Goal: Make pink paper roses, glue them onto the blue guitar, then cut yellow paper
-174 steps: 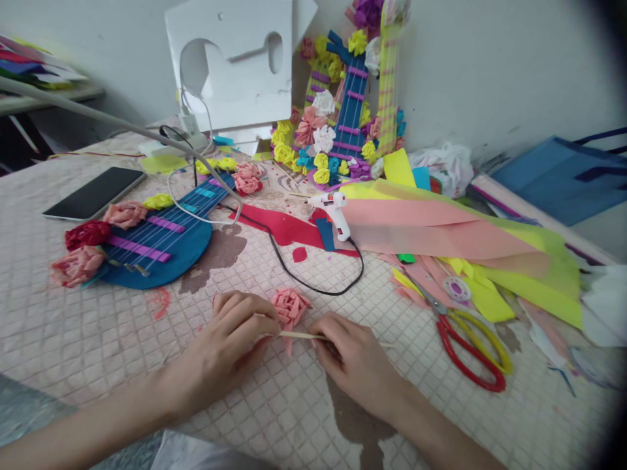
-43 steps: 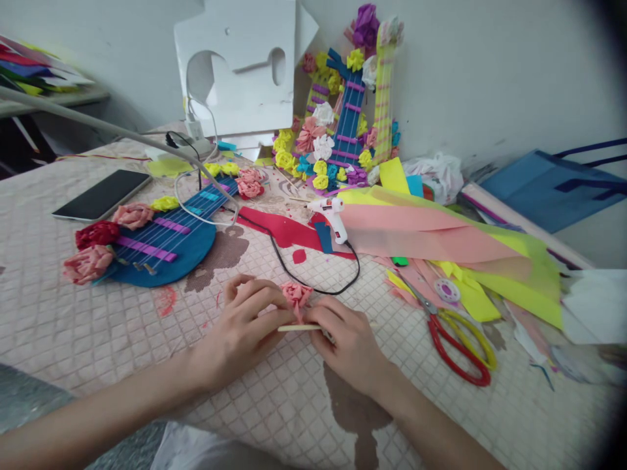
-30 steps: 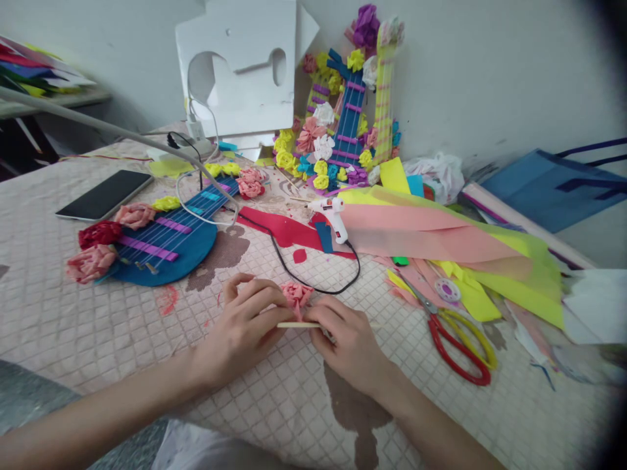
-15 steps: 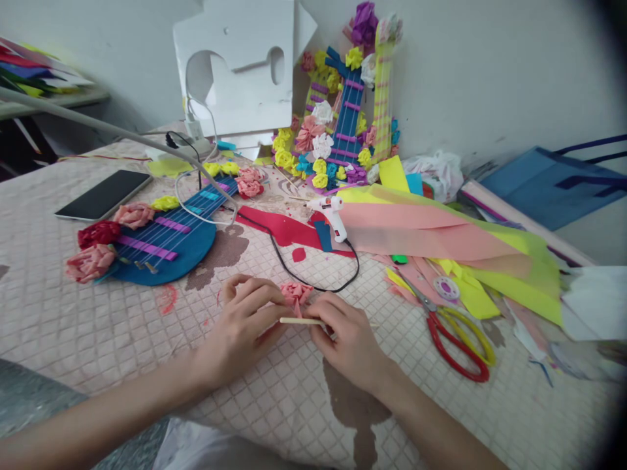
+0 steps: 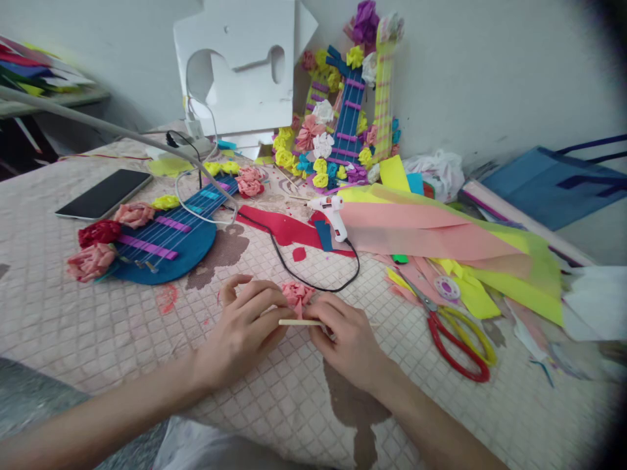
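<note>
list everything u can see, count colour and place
paper flower: 1, pink, front centre
stick: 1, pale, near the flower
glue gun: 1, white, middle
long strip: 1, red, by the glue gun
scissors: 1, red and yellow handles, right
spool: 1, white and purple, by scissors
craft guitar: 1, blue, left
phone: 1, black, far left
upright guitars: at least 3, blue and yellow, back
foam board: at least 1, white, back
loose sheets: several, pink and yellow, right
tote bag: 1, blue, far right
plastic bag: 1, white, back right
left hand: 1, beside the flower
right hand: 1, holding the stick
</note>
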`<state>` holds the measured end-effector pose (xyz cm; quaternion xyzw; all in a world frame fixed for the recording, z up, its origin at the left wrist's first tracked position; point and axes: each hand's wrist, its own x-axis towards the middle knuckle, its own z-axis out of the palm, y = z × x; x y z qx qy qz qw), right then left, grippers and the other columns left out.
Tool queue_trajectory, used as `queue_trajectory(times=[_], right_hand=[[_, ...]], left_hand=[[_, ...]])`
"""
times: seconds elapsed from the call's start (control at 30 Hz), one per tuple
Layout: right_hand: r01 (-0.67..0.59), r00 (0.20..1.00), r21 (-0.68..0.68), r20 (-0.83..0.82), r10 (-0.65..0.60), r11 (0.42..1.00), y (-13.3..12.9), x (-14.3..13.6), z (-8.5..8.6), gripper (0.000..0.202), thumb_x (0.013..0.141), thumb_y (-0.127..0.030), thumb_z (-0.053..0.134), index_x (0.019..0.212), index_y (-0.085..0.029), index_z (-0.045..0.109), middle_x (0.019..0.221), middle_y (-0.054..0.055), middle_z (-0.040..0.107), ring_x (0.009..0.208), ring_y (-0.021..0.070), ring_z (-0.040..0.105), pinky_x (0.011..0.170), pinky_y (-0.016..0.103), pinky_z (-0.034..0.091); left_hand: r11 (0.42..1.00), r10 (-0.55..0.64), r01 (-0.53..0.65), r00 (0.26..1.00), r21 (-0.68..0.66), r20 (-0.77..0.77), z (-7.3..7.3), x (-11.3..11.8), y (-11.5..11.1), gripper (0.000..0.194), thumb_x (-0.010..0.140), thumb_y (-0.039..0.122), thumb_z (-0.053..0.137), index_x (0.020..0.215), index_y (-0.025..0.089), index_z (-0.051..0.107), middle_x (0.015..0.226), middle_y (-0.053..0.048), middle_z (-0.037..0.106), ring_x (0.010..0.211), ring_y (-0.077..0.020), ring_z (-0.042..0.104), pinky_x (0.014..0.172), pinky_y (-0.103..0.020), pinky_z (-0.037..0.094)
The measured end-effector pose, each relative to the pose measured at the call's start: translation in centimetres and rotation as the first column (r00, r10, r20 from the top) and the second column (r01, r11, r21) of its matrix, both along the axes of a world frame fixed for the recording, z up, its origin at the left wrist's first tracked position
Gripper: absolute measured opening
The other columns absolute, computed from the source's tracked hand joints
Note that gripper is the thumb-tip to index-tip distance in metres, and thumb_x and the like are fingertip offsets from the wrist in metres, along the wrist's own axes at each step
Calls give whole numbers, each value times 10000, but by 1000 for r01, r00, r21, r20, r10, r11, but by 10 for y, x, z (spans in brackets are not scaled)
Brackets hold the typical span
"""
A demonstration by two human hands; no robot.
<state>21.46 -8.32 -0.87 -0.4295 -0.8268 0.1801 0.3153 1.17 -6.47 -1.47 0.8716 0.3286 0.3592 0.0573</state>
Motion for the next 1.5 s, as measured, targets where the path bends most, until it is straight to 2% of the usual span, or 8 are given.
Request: queue_trajectory(times=[0.23, 0.53, 0.7, 0.93, 1.17, 1.3, 1.5], right_hand=[[0, 1000, 7, 1, 0, 1000, 0, 2, -2, 212, 822, -50, 473, 915, -207, 579, 883, 21, 611, 799, 141, 593, 696, 249, 467], [-9, 999, -14, 45, 10, 1000, -1, 2, -2, 189, 823, -57, 477, 905, -190, 582, 883, 25, 601, 794, 144, 586, 669, 248, 456], [-17, 999, -6, 45, 17, 1000, -1, 1, -2, 181, 836, -66, 476, 908, -191, 585, 876, 20, 594, 787, 138, 580, 667, 246, 449], [-14, 998, -4, 65, 14, 1000, -2, 1, -3, 195, 829, -62, 470, 914, -195, 584, 865, 18, 591, 764, 139, 575, 638, 248, 429], [-19, 996, -21, 87, 21, 1000, -3, 1, -3, 204, 823, -61, 465, 920, -196, 583, 897, 30, 600, 799, 149, 584, 652, 252, 434], [-21, 996, -24, 90, 23, 1000, -2, 0, -2, 185, 850, -85, 458, 922, -197, 586, 901, 34, 605, 802, 150, 587, 661, 251, 445], [-28, 995, 24, 100, 26, 999, -1, -1, -1, 143, 866, -111, 458, 908, -192, 568, 896, 34, 602, 813, 152, 581, 660, 252, 448]], left_hand=[[1000, 27, -27, 999, -2, 35, -2, 2, -2, 147, 834, 81, 586, 862, 224, 612, 871, 31, 670, 936, -160, 563, 961, -415, 260], [999, 41, -41, 999, -10, 0, -6, -1, -2, 184, 831, 101, 591, 942, 246, 611, 924, 15, 667, 959, -177, 555, 950, -424, 271], [999, 13, -13, 1000, 29, 6, -5, -1, -3, 155, 856, 115, 573, 919, 248, 621, 906, 26, 671, 965, -171, 559, 977, -429, 249], [1000, 2, -2, 1000, -5, 21, -4, -1, -3, 153, 842, 87, 571, 878, 230, 613, 883, 32, 666, 949, -163, 563, 960, -420, 263], [999, 38, -38, 999, -30, 17, -8, -1, -3, 195, 822, 105, 593, 975, 225, 590, 966, -13, 653, 973, -182, 553, 942, -417, 307], [999, 33, -34, 999, 40, 29, -9, -1, -5, 227, 837, 105, 576, 1044, 195, 549, 983, -38, 656, 990, -179, 558, 927, -388, 352], [989, 16, -13, 1000, 146, -21, -5, 1, -8, 219, 858, 88, 557, 1037, 214, 553, 982, -4, 685, 991, -157, 594, 917, -358, 360]])
